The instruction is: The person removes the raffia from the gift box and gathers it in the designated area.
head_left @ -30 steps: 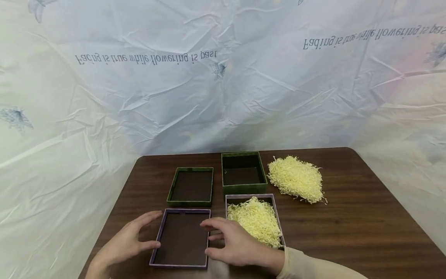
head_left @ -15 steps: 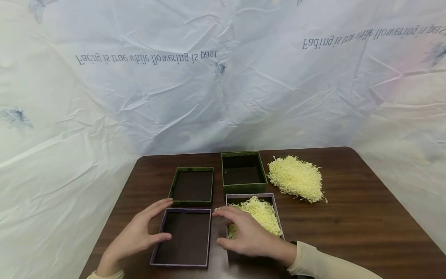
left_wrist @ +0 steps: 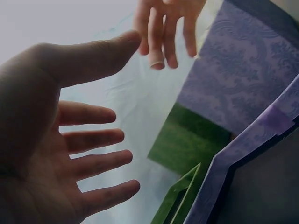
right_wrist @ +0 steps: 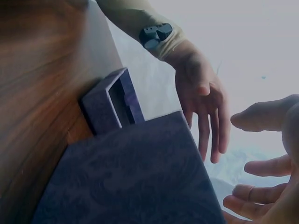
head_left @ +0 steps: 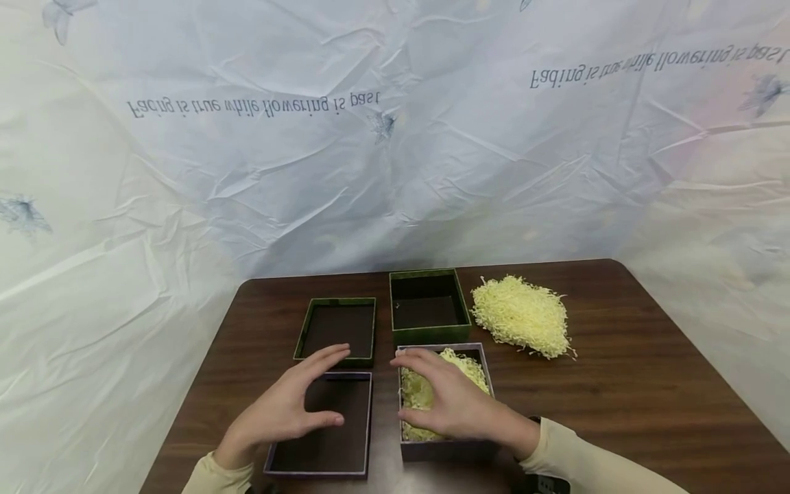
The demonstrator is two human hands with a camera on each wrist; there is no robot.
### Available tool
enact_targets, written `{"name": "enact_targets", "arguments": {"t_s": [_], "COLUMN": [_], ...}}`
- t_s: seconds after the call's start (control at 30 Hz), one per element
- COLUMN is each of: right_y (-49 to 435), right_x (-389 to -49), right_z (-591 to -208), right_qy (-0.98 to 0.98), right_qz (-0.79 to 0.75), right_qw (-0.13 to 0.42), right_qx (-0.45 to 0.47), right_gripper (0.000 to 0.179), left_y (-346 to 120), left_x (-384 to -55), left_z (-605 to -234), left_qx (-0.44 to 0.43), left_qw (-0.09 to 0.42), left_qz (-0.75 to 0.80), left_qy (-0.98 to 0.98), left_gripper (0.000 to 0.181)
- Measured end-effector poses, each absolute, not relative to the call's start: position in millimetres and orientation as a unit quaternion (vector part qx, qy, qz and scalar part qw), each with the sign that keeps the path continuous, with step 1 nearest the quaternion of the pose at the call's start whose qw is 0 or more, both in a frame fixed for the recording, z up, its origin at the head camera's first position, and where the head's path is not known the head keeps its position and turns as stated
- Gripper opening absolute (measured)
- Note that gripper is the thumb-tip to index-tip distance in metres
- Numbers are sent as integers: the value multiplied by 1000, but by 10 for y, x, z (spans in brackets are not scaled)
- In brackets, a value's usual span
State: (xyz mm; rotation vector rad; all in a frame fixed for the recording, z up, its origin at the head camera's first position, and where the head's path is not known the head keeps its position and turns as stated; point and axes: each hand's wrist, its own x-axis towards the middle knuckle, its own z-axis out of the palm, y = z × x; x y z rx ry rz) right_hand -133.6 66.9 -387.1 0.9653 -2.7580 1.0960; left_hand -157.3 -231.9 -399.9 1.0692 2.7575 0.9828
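Observation:
My left hand [head_left: 280,412] hovers over the shallow purple box lid [head_left: 336,449], fingers spread apart from the thumb and nothing between them. Above the deeper purple box [head_left: 447,449] is my right hand [head_left: 457,401], its fingers loosely bent and holding nothing. Pale yellow shredded paper [head_left: 416,391] fills that box, partly hidden by the hand. In the left wrist view, the left hand [left_wrist: 65,140] has straight fingers, with the patterned side of the purple box [left_wrist: 238,65] beyond. The right wrist view shows the fingertips of the right hand [right_wrist: 266,172] beside the box wall [right_wrist: 135,177].
Behind the purple lid lies a shallow green lid [head_left: 339,329]. A deeper green box [head_left: 431,335] stands at the back middle, with a loose heap of shredded paper [head_left: 521,315] to its right. The brown wooden table [head_left: 617,384] backs onto a white printed sheet [head_left: 432,171].
Both hands have shifted to the right and a little farther from me, the left from beside the purple lid to over it, the right onto the filled box. The boxes stay put.

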Motion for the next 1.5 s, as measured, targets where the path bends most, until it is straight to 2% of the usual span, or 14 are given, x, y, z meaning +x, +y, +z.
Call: {"name": "enact_targets", "arguments": {"t_s": [0.3, 0.8, 1.0, 1.23, 1.5], "right_y": [802, 1019, 1087, 1131, 1151], "right_x": [-1390, -1486, -1515, -1494, -1504], "right_z": [-3857, -3900, -3917, -3898, -3938], "right_qy": [-898, -922, -920, -911, -911], "right_qz": [338, 248, 230, 214, 188], "right_qw": [-17, -12, -31, -3, -41], "right_qx": [282, 296, 314, 352, 366], "right_gripper": [71, 73, 78, 76, 76], "left_y": [-2111, -1777, -1665, -1610, -1584], "left_x": [-1618, -1673, -1671, -1671, -1700], "left_z": [-4041, -4115, -4144, -4217, -4274], "left_qx": [349, 376, 388, 391, 393], "left_qw": [50, 99, 96, 106, 118], "left_qz": [336, 369, 360, 364, 365], "left_qy": [873, 844, 843, 839, 836], "left_gripper": [93, 95, 104, 105, 105]}}
